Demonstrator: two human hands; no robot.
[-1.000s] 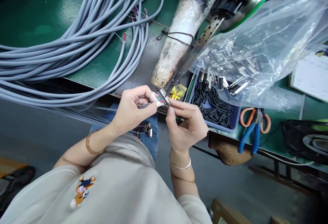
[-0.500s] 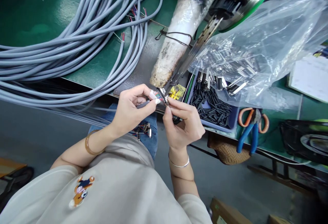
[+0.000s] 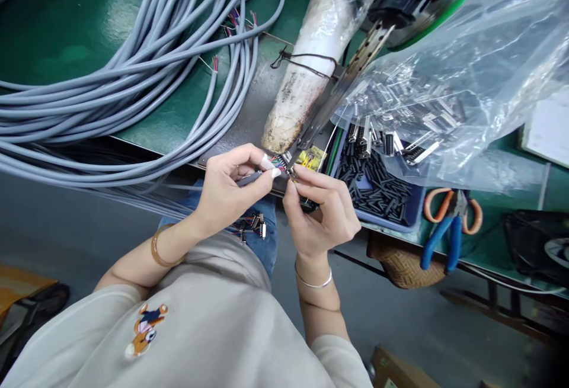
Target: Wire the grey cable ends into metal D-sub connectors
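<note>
At the bench edge my left hand (image 3: 233,185) is closed around the end of a grey cable (image 3: 249,179), its thumb and forefinger pinching the coloured wires (image 3: 277,164). These wires run to a small metal pin connector (image 3: 284,159). My right hand (image 3: 323,210) pinches the connector's near side between thumb and fingertips, which partly hide it. Just above, the tip of a soldering iron (image 3: 317,118) with a perforated metal barrel points down at the connector. On my lap lie several wired connectors (image 3: 255,225).
Grey cables (image 3: 178,68) pile up on the left. Beside the iron slopes a plastic-wrapped tube (image 3: 293,92). Right of it are a blue tray (image 3: 418,204) of black sleeves, a clear bag (image 3: 489,68) of connectors, orange-handled pliers or cutters (image 3: 453,222) and a yellow sponge-like piece (image 3: 313,157).
The connector has tilted and shifted slightly between my fingers beneath the iron's tip. Both hands keep their grip. The view has shifted a little.
</note>
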